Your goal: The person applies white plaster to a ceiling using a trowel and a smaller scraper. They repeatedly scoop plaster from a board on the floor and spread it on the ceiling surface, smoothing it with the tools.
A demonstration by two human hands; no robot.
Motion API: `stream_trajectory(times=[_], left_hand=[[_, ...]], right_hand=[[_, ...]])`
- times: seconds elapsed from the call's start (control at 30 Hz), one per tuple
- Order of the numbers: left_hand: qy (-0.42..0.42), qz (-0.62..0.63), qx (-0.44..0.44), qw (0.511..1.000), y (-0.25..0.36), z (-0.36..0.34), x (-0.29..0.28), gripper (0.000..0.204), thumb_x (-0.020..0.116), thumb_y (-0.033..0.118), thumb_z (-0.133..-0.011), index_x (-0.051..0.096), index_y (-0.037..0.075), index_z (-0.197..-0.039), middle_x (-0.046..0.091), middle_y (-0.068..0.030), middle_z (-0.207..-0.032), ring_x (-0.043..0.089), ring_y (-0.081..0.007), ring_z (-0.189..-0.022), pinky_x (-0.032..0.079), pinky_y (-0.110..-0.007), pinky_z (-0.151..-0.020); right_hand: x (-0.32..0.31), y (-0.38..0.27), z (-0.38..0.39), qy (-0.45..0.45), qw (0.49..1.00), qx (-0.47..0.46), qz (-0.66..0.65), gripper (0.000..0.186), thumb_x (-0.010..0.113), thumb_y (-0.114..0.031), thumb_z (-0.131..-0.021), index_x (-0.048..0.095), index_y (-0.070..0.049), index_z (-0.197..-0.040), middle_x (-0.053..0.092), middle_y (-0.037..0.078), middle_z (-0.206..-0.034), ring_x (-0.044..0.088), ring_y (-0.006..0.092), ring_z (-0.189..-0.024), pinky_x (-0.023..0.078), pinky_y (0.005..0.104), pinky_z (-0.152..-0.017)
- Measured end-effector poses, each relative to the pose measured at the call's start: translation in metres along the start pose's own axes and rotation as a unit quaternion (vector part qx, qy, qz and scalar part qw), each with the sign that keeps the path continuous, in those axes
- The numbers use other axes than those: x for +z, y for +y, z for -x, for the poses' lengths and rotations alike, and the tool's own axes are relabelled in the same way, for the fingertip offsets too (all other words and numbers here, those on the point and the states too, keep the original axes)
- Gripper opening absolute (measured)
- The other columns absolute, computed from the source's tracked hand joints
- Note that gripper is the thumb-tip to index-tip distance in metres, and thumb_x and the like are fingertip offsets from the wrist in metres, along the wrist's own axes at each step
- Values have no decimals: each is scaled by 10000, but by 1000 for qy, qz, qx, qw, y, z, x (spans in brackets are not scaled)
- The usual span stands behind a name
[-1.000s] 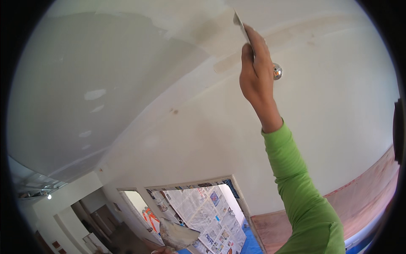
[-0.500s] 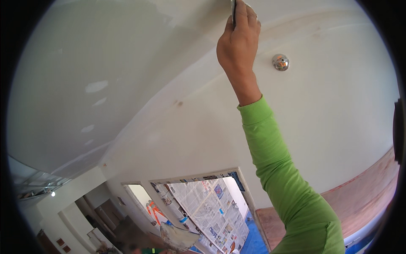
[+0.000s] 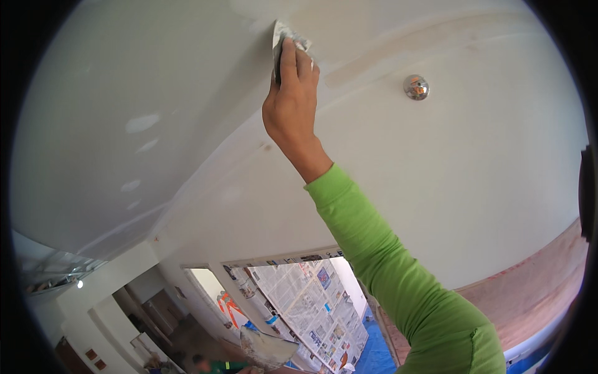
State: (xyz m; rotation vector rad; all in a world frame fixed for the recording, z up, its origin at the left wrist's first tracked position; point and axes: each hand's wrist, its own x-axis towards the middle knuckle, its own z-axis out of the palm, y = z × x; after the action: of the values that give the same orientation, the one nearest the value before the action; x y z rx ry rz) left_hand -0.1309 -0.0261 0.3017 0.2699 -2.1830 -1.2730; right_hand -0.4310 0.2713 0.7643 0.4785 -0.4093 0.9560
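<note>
My right hand [image 3: 290,109], in a green sleeve, is raised high and grips a thin, plaster-smeared flat blade [image 3: 280,31] against the pale ceiling [image 3: 336,28], near where it joins the wall. A shadow falls beside the blade. At the lower edge my left hand [image 3: 252,369] barely shows, closed under a wide plaster-coated board or blade [image 3: 268,346] that it holds.
A round chrome fitting [image 3: 416,87] is on the white wall [image 3: 473,156]. Below are a newspaper-covered panel [image 3: 311,305], blue sheeting [image 3: 377,343], pinkish covering [image 3: 517,287] and a narrow opening [image 3: 208,280]. Lower left, a person in green [image 3: 221,366] is near a hallway.
My right hand with the blade has moved left along the ceiling, rising and then dropping slightly, uncovering the chrome fitting. The person in green has come into clearer view at the bottom.
</note>
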Motion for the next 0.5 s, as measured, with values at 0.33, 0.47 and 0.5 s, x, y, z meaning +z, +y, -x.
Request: stream_trajectory(times=[0.33,0.47,0.5], left_hand=[[-6,102,-141,985,37,-9,24,423,698,373,-1049,621,163,-690,552,35,-570,438,-76,-436,292,-261,-397],[-15,88,-110,990,27,-9,22,387,693,364,-1054,635,156,-733,557,32,-578,448,-83,-436,306,-260,-395],[-16,97,-119,988,23,-9,21,364,689,356,-1056,641,155,-756,560,31,-583,455,-85,-436,313,-260,-394]], right_hand=[[-90,45,-83,7,997,-29,68,458,517,33,-1005,520,72,-1461,623,271,-1347,584,449,-1201,472,514,-1035],[-88,51,-105,-2,997,-2,83,421,462,-39,-1107,509,56,-1515,587,264,-1445,584,415,-1269,479,492,-1111],[-84,50,-106,1,997,-6,79,419,461,-34,-1106,513,56,-1512,589,263,-1443,589,415,-1261,484,490,-1102]])
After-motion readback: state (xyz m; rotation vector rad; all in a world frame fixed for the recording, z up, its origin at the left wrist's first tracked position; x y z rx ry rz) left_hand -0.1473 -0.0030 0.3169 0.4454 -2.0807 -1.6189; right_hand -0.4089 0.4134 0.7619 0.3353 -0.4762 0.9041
